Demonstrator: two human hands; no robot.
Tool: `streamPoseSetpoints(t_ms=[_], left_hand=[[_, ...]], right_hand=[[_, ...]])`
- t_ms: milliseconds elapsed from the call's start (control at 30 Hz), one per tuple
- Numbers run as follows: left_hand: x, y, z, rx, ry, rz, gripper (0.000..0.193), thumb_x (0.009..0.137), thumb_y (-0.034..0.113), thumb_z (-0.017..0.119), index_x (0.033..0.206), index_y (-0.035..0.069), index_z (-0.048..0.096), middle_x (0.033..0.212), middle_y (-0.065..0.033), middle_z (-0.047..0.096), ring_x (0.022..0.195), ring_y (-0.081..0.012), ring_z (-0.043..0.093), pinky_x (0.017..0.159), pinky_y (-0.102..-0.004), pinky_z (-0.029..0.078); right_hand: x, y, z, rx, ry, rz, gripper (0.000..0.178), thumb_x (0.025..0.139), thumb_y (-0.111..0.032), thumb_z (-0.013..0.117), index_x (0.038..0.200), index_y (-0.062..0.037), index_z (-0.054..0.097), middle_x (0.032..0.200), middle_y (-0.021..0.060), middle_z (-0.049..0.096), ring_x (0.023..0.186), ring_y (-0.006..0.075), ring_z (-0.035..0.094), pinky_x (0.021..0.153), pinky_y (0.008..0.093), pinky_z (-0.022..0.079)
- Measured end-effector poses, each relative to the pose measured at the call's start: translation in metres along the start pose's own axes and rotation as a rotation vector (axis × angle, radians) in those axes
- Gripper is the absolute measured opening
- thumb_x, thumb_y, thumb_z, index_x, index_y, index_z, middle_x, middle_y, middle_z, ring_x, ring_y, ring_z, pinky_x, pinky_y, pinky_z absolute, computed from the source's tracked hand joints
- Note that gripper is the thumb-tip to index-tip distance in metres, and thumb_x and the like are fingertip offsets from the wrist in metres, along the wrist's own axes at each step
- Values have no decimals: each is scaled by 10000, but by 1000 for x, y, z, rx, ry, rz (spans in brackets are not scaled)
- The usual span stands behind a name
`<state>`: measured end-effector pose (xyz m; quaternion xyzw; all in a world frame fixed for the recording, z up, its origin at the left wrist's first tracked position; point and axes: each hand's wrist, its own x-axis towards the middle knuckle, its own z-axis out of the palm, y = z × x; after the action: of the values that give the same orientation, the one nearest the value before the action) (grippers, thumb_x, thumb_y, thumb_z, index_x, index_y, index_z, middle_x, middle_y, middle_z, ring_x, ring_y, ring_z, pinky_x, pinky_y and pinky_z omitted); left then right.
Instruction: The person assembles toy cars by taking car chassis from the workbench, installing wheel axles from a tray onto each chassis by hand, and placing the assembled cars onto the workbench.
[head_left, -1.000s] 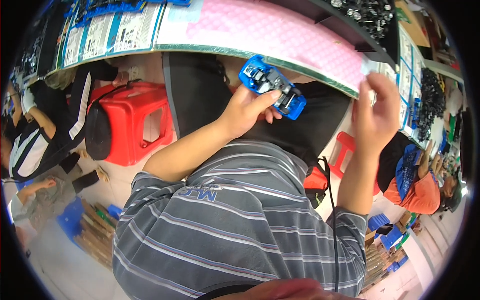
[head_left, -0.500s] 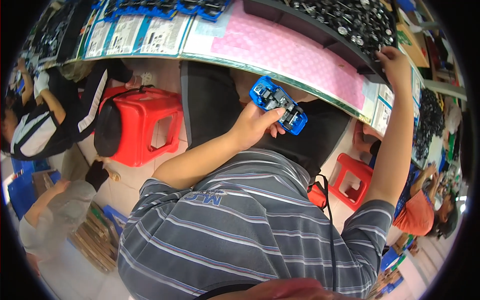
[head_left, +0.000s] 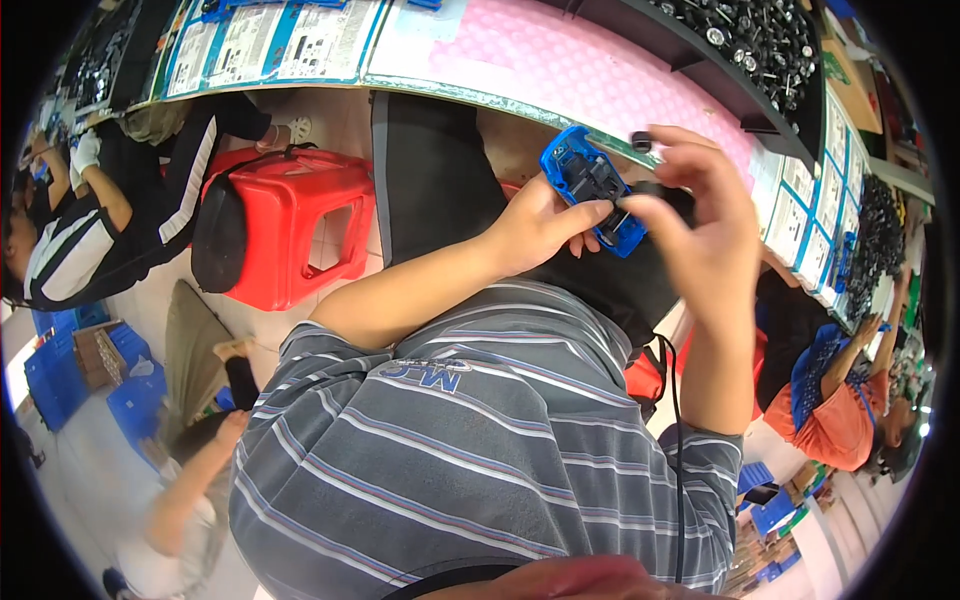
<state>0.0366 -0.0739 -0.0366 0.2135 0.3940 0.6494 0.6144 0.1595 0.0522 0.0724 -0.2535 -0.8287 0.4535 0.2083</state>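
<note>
My left hand [head_left: 540, 222] grips a blue toy car body [head_left: 566, 158], its dark underside turned up and the thumb pressed across it. Close by on the right, my right hand [head_left: 708, 235] has its fingers curled round a small black wheel set [head_left: 641, 141]. One wheel sticks out beyond the fingertips, and a second dark round part lies between finger and thumb, blurred. That hand is beside the car's right end; whether the wheels touch the car I cannot tell.
A black divided tray [head_left: 715, 88] heaped with black wheels on metal axles [head_left: 765, 45] stands on the bench, behind a pink bubble-wrap mat [head_left: 560, 65]. Printed sheets [head_left: 320, 45] lie at the left. A red stool [head_left: 290, 230] and seated people flank me.
My right hand has come back from the tray with a wheel set, down and left to the car. My left hand has shifted the car slightly to the right.
</note>
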Motion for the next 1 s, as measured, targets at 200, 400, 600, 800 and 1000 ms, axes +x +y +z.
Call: streamPoseSetpoints(t_ms=[200,400,600,800,1000], left_hand=[[2,-6,4,142,-80,28,262,977,143,612,1200,63,500,959,-35,616,751,-98,629,593,-244,516],[-10,6,-6,185,-53,53,373,949,167,673,1234,52,461,959,-49,622,735,-104,627,584,-245,520],[-19,16,-25,68,14,74,474,973,196,645,1346,43,396,1100,-63,615,856,-118,640,681,-264,548],[-13,30,-47,-62,48,241,476,1026,214,545,1422,57,332,1274,-104,561,1160,-186,577,958,-348,502],[-9,47,-39,63,29,304,489,1020,151,552,1433,43,313,1268,-63,552,1153,-148,562,963,-331,494]], right_hand=[[5,0,35,-265,28,-109,487,629,-67,860,1053,-19,623,1030,108,627,856,222,596,782,313,499],[13,-1,26,-179,-12,-151,438,654,-84,852,1038,-8,655,1022,91,635,829,195,575,764,296,482],[44,63,3,-333,158,-189,170,817,-92,770,912,3,665,884,99,655,728,197,613,690,304,482],[50,122,1,-444,277,-153,110,840,-56,724,838,7,634,841,101,617,719,216,609,667,301,504],[51,117,4,-482,275,-189,82,846,-44,704,852,7,640,875,108,609,760,228,608,664,305,509]])
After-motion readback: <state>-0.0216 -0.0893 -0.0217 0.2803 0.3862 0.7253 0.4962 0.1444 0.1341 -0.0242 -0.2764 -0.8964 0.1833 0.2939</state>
